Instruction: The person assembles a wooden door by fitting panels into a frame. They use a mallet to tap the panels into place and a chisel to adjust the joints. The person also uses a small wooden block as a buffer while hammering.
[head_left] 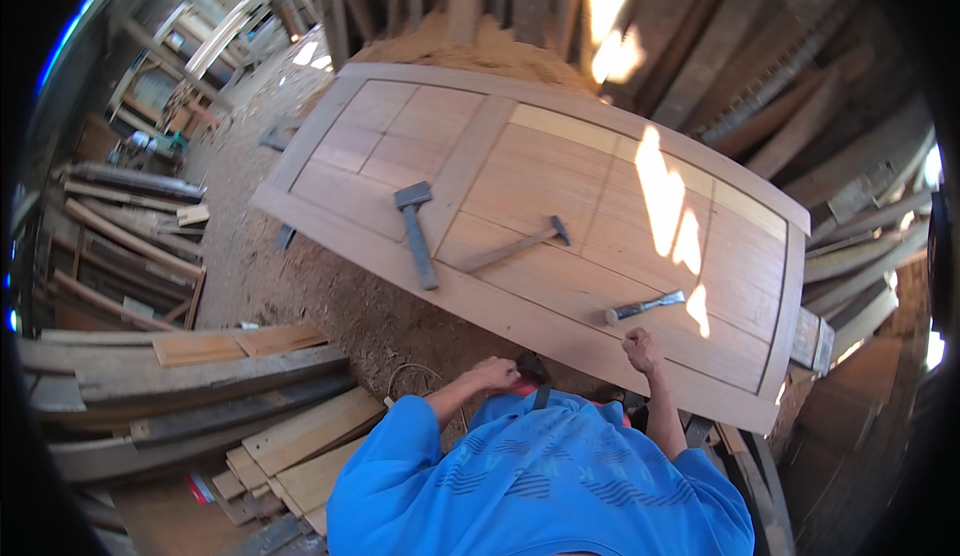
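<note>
A large wooden panelled door (480, 146) lies flat in front of me. My right hand (643, 352) is closed above its near edge, close to a chisel (645, 307); whatever the fingers may hold is hidden. Lower and to the left, my left hand (492, 374) is curled in front of my body, beside a dark and red object (530, 369) whose kind I cannot make out. On the door rest a mallet (416, 236) with a blocky head and a hammer (515, 245) with a wooden handle, both apart from my hands.
Stacked boards (300, 446) lie at the lower left, with more timber (130, 246) beyond. Planks (700, 46) lean along the far and right sides. Sawdust (480, 51) is heaped behind the door. A thin cord (410, 368) lies near my left arm.
</note>
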Action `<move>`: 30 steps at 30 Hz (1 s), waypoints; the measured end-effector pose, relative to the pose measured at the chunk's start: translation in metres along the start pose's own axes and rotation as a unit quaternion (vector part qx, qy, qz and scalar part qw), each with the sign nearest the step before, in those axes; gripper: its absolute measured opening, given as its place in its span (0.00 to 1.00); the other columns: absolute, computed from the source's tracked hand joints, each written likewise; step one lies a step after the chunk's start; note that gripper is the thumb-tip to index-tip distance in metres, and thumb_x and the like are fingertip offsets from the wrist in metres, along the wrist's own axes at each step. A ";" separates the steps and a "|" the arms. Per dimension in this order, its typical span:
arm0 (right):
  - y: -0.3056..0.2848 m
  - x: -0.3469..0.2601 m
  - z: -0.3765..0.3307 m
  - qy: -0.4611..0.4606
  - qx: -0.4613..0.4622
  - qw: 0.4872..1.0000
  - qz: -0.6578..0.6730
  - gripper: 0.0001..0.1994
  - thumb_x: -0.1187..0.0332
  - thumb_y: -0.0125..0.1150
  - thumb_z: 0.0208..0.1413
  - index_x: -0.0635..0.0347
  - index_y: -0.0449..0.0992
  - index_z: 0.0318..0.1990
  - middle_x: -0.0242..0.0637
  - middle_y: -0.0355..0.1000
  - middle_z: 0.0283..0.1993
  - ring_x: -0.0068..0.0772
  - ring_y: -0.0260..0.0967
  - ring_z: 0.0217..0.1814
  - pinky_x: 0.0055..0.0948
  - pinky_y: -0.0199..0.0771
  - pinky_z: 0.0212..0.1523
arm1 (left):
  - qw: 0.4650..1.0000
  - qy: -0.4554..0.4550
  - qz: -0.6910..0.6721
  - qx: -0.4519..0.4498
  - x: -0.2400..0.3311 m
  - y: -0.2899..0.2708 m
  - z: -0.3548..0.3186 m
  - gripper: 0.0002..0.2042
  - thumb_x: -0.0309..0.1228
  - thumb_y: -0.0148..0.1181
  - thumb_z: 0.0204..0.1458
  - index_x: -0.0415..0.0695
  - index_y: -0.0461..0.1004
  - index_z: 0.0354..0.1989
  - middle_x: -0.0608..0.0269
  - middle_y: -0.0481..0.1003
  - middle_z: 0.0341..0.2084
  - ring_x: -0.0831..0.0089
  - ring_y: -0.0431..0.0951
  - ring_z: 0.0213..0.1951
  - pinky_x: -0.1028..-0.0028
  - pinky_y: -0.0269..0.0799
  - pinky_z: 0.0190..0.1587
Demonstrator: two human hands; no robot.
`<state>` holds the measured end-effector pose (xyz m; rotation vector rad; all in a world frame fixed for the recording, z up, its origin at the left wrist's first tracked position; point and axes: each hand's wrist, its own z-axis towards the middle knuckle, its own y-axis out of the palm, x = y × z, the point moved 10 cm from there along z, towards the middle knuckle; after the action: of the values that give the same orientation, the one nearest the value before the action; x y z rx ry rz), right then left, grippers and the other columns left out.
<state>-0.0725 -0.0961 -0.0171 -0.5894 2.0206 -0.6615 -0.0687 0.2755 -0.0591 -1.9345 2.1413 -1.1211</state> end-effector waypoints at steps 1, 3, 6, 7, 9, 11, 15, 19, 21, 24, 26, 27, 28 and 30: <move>0.015 -0.026 0.004 -0.025 -0.035 0.998 -0.035 0.19 0.59 0.61 0.58 0.65 0.80 0.48 0.53 0.80 0.47 0.50 0.79 0.50 0.43 0.78 0.51 | 0.998 -0.065 -0.014 0.019 -0.034 -0.016 -0.019 0.22 0.49 0.51 0.61 0.48 0.79 0.53 0.49 0.80 0.52 0.46 0.78 0.57 0.50 0.74 0.59; 0.038 -0.062 0.010 -0.052 -0.070 0.995 -0.051 0.19 0.59 0.62 0.57 0.65 0.81 0.48 0.53 0.80 0.47 0.51 0.79 0.51 0.43 0.78 0.52 | 0.976 -0.143 -0.122 0.113 -0.104 -0.032 -0.043 0.22 0.48 0.51 0.61 0.46 0.79 0.53 0.48 0.79 0.53 0.47 0.77 0.58 0.52 0.73 0.60; 0.073 -0.125 0.018 -0.098 -0.131 0.981 -0.107 0.20 0.58 0.61 0.57 0.64 0.80 0.50 0.54 0.80 0.50 0.53 0.78 0.54 0.45 0.76 0.56 | 0.870 -0.282 -0.325 0.241 -0.223 0.017 -0.075 0.22 0.46 0.51 0.60 0.44 0.79 0.51 0.48 0.81 0.49 0.49 0.80 0.53 0.54 0.75 0.55; 0.090 -0.151 0.017 -0.120 -0.162 0.971 -0.131 0.21 0.57 0.60 0.58 0.64 0.80 0.52 0.54 0.79 0.52 0.54 0.77 0.56 0.46 0.75 0.58 | 0.807 -0.342 -0.406 0.259 -0.259 0.057 -0.096 0.21 0.46 0.50 0.60 0.43 0.79 0.51 0.49 0.82 0.46 0.50 0.81 0.51 0.55 0.75 0.52; 0.095 -0.173 0.024 -0.112 -0.190 0.965 -0.143 0.20 0.59 0.61 0.58 0.65 0.80 0.51 0.54 0.79 0.52 0.53 0.77 0.56 0.45 0.75 0.58 | 0.745 -0.363 -0.482 0.285 -0.266 0.110 -0.113 0.20 0.44 0.50 0.59 0.41 0.79 0.49 0.49 0.82 0.42 0.52 0.82 0.45 0.56 0.76 0.47; 0.087 -0.192 0.035 -0.120 -0.197 0.963 -0.141 0.20 0.60 0.62 0.58 0.65 0.80 0.51 0.54 0.79 0.51 0.52 0.77 0.56 0.44 0.75 0.58 | 0.755 -0.312 -0.478 0.323 -0.237 0.129 -0.119 0.19 0.41 0.51 0.59 0.39 0.80 0.45 0.49 0.82 0.37 0.55 0.83 0.40 0.56 0.75 0.43; 0.080 -0.258 0.058 -0.244 -0.150 0.946 -0.153 0.18 0.62 0.63 0.59 0.68 0.79 0.49 0.53 0.81 0.45 0.48 0.80 0.51 0.42 0.78 0.53 | 0.745 -0.214 -0.575 0.263 -0.170 0.201 -0.119 0.18 0.39 0.55 0.58 0.34 0.80 0.37 0.47 0.83 0.36 0.57 0.83 0.37 0.57 0.76 0.37; 0.103 -0.334 0.067 -0.297 -0.175 0.924 -0.165 0.20 0.61 0.61 0.58 0.67 0.78 0.53 0.56 0.80 0.51 0.51 0.78 0.55 0.43 0.76 0.57 | 0.709 -0.203 -0.627 0.251 -0.141 0.250 -0.114 0.18 0.40 0.55 0.58 0.34 0.81 0.37 0.47 0.83 0.36 0.57 0.83 0.38 0.57 0.76 0.37; 0.117 -0.363 0.067 -0.329 -0.178 0.915 -0.149 0.21 0.61 0.60 0.58 0.67 0.78 0.54 0.56 0.79 0.51 0.51 0.79 0.55 0.43 0.77 0.57 | 0.705 -0.229 -0.622 0.252 -0.144 0.248 -0.110 0.18 0.40 0.55 0.58 0.34 0.81 0.37 0.46 0.83 0.36 0.57 0.83 0.38 0.57 0.76 0.37; 0.177 -0.398 0.039 -0.356 -0.254 0.879 -0.190 0.21 0.61 0.60 0.58 0.66 0.78 0.54 0.56 0.79 0.51 0.51 0.79 0.56 0.42 0.77 0.57 | 0.668 -0.280 -0.632 0.275 -0.157 0.248 -0.117 0.19 0.41 0.55 0.58 0.34 0.81 0.37 0.46 0.83 0.36 0.57 0.83 0.38 0.57 0.76 0.37; 0.217 -0.400 0.025 -0.355 -0.314 0.858 -0.196 0.21 0.62 0.61 0.58 0.66 0.78 0.54 0.56 0.80 0.51 0.50 0.79 0.55 0.41 0.77 0.57 | 0.653 -0.292 -0.634 0.294 -0.174 0.225 -0.121 0.19 0.41 0.55 0.58 0.34 0.81 0.37 0.46 0.82 0.36 0.57 0.83 0.38 0.57 0.76 0.37; 0.250 -0.400 0.011 -0.355 -0.357 0.839 -0.205 0.21 0.62 0.61 0.58 0.66 0.78 0.55 0.55 0.80 0.51 0.50 0.79 0.55 0.41 0.77 0.57 | 0.631 -0.308 -0.644 0.303 -0.177 0.233 -0.130 0.19 0.41 0.55 0.58 0.34 0.81 0.37 0.46 0.82 0.37 0.57 0.83 0.38 0.57 0.76 0.37; 0.263 -0.417 -0.018 -0.379 -0.396 0.808 -0.217 0.21 0.62 0.61 0.57 0.66 0.78 0.55 0.54 0.80 0.51 0.50 0.79 0.55 0.41 0.77 0.57 | 0.622 -0.311 -0.648 0.311 -0.185 0.226 -0.132 0.19 0.41 0.55 0.58 0.34 0.81 0.37 0.46 0.82 0.37 0.57 0.83 0.38 0.57 0.76 0.37; 0.295 -0.440 -0.057 -0.387 -0.477 0.760 -0.212 0.22 0.61 0.62 0.57 0.66 0.77 0.55 0.53 0.80 0.52 0.50 0.79 0.56 0.40 0.77 0.58 | 0.604 -0.314 -0.654 0.329 -0.205 0.216 -0.136 0.19 0.41 0.55 0.58 0.35 0.81 0.37 0.45 0.82 0.37 0.57 0.83 0.38 0.57 0.77 0.37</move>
<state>0.0451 0.4137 0.0839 -1.6364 1.2743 0.4440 -0.2728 0.5112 -0.1594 -2.6169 -0.3277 -0.7408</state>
